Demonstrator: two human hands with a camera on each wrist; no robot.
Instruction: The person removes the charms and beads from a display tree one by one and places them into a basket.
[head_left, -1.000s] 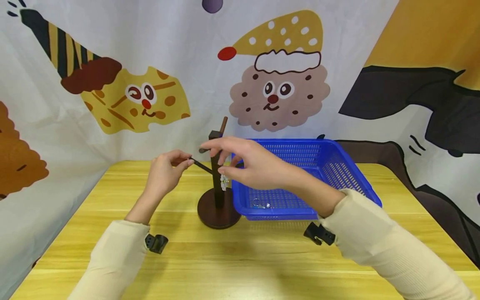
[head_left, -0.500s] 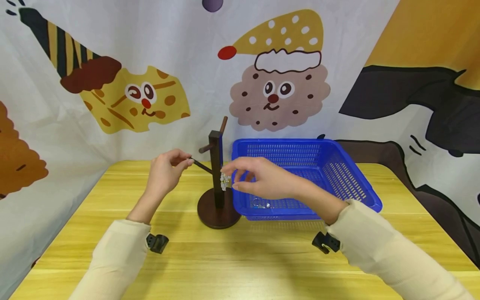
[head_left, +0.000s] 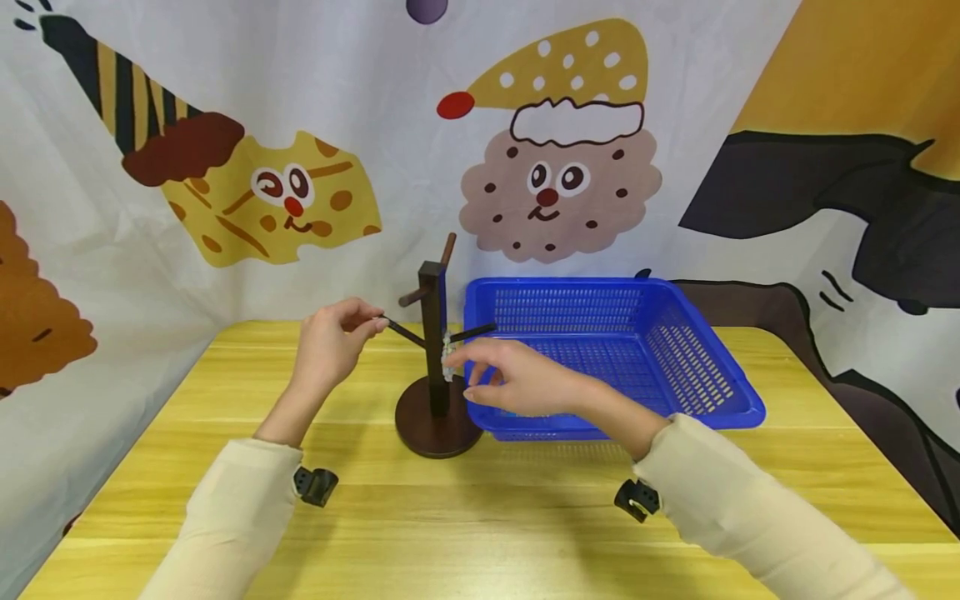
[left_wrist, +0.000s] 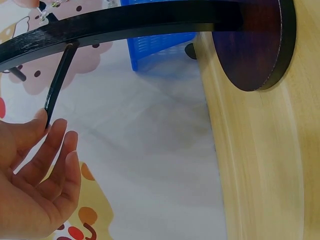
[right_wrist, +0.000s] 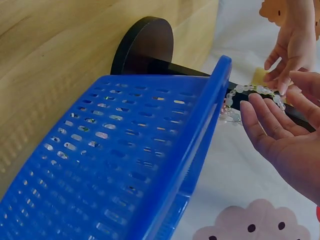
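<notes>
A dark wooden stand (head_left: 434,367) with several pegs rises from a round base (head_left: 438,433). My left hand (head_left: 330,342) pinches the tip of its left peg (left_wrist: 59,85) between thumb and index finger. From the right peg (head_left: 474,332) hangs a clear beaded bracelet (right_wrist: 260,90), lying close along the post. My right hand (head_left: 525,377) is beside the bracelet, its index fingertip right at the beads. The thumb stands apart from that finger, and the other fingers are loosely bent.
A blue plastic basket (head_left: 697,333) stands just right of the stand, below my right forearm. Small shiny pieces show through its slots in the right wrist view. The wooden table (head_left: 450,525) ends at a printed cloth (head_left: 405,167) behind.
My right hand has come down from the upper pegs to the bracelet, uncovering the right peg. My left hand keeps its pinch on the left peg, and the stand has not moved.
</notes>
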